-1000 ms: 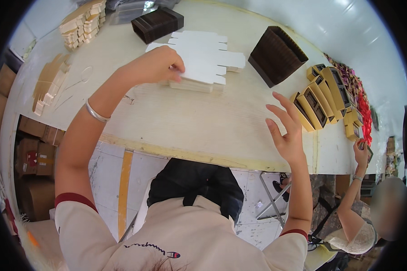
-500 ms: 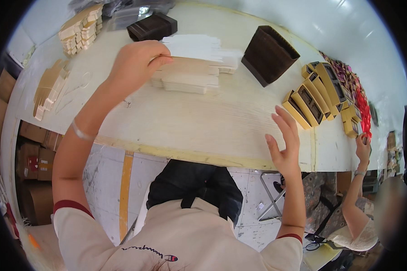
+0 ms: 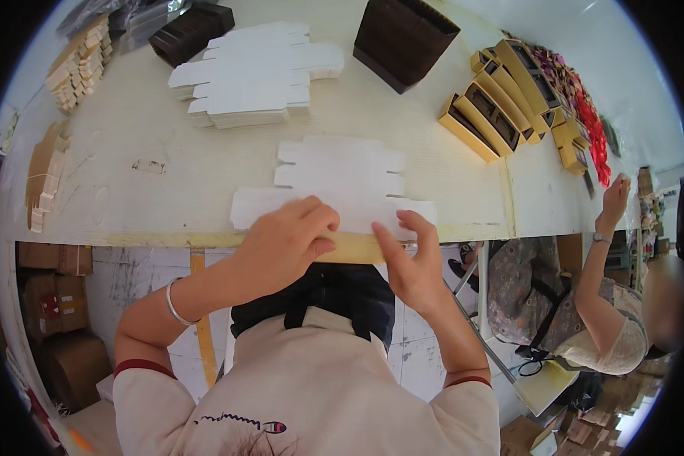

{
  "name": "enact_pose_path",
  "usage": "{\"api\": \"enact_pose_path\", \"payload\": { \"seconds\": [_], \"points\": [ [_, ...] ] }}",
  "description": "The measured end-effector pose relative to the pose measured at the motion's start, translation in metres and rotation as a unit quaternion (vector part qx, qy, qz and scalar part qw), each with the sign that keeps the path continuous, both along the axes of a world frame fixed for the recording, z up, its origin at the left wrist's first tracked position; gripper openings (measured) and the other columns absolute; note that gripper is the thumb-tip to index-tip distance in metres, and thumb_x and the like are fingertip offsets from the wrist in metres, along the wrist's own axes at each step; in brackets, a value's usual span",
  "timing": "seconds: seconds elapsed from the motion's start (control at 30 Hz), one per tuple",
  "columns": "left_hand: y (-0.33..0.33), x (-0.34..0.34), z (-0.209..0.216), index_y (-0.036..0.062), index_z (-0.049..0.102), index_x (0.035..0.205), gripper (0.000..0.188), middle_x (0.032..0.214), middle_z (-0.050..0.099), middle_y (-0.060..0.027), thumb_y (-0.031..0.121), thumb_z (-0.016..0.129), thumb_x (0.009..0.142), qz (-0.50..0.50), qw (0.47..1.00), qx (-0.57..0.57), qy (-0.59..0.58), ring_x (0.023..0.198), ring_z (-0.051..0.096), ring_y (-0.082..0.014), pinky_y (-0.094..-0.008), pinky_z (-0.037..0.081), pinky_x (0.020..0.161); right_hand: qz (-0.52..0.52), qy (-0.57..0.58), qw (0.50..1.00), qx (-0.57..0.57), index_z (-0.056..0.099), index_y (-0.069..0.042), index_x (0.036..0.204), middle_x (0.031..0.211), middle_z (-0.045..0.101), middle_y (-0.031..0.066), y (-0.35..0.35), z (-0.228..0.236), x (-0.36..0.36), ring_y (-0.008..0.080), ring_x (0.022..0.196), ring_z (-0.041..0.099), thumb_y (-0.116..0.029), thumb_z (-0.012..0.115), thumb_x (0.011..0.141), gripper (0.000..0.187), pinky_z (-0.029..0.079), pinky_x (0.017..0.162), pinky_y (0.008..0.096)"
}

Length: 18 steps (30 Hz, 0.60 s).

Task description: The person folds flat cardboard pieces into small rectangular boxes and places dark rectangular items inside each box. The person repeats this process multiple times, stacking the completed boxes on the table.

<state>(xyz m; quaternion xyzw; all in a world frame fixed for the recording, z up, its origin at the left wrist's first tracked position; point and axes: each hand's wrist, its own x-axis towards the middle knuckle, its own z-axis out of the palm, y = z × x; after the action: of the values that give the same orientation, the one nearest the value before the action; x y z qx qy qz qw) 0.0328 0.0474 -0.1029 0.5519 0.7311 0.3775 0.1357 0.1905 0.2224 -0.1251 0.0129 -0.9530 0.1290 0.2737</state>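
Behind the flat white carton blank (image 3: 342, 175) at the near edge of the desk (image 3: 167, 201) sit a stack of white carton blanks (image 3: 254, 72) and a dark brown box sleeve (image 3: 404, 42); gold boxes (image 3: 494, 114) crowd the right. The left hand (image 3: 292, 234) curls at the blank's near edge (whether pinching, one cannot tell); the right hand (image 3: 412, 262) is open, thumb and forefinger apart.

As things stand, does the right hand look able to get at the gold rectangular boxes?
Likely yes: only pale tabletop shows between the right hand and the gold rectangular boxes, though it would first have to leave the flat white cardboard blank.
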Motion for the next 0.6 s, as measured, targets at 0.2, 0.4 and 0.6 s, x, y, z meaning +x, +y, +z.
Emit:
{"api": "enact_pose_path", "payload": {
  "seconds": [0.2, 0.4, 0.6],
  "points": [
    [-0.005, 0.006, -0.009, 0.0072, 0.063, 0.09, 0.026, 0.09, 0.053, -0.0043, 0.019, 0.075, 0.07, -0.008, 0.968, 0.053, 0.244, 0.081, 0.053, -0.0231, -0.0343, 0.044, 0.07, 0.073, -0.01, 0.992, 0.098, 0.063, -0.003, 0.112, 0.111, 0.056, 0.0122, -0.011, -0.007, -0.001, 0.0257, 0.098, 0.055, -0.011, 0.064, 0.073, 0.039, 0.046, 0.084, 0.0385],
    [-0.009, 0.001, -0.012, 0.0064, 0.064, 0.084, 0.021, 0.084, 0.054, -0.0031, 0.021, 0.073, 0.072, -0.036, 0.969, 0.016, 0.243, 0.077, 0.054, -0.0216, -0.0352, 0.045, 0.065, 0.064, -0.11, 0.992, -0.02, 0.061, -0.003, 0.095, 0.099, 0.056, 0.0116, -0.013, 0.011, -0.013, 0.0268, 0.088, 0.056, -0.003, 0.062, 0.067, 0.028, 0.047, 0.073, 0.0359],
    [0.012, -0.013, -0.002, 0.0059, 0.063, 0.088, 0.015, 0.077, 0.052, -0.0079, 0.017, 0.068, 0.079, 0.017, 0.966, 0.003, 0.259, 0.068, 0.053, -0.0265, -0.0392, 0.043, 0.06, 0.056, -0.202, 0.961, -0.181, 0.056, -0.003, 0.098, 0.079, 0.064, 0.0142, 0.002, 0.029, -0.046, 0.0343, 0.073, 0.061, -0.004, 0.064, 0.084, 0.016, 0.047, 0.064, 0.0404]
  ]
}}
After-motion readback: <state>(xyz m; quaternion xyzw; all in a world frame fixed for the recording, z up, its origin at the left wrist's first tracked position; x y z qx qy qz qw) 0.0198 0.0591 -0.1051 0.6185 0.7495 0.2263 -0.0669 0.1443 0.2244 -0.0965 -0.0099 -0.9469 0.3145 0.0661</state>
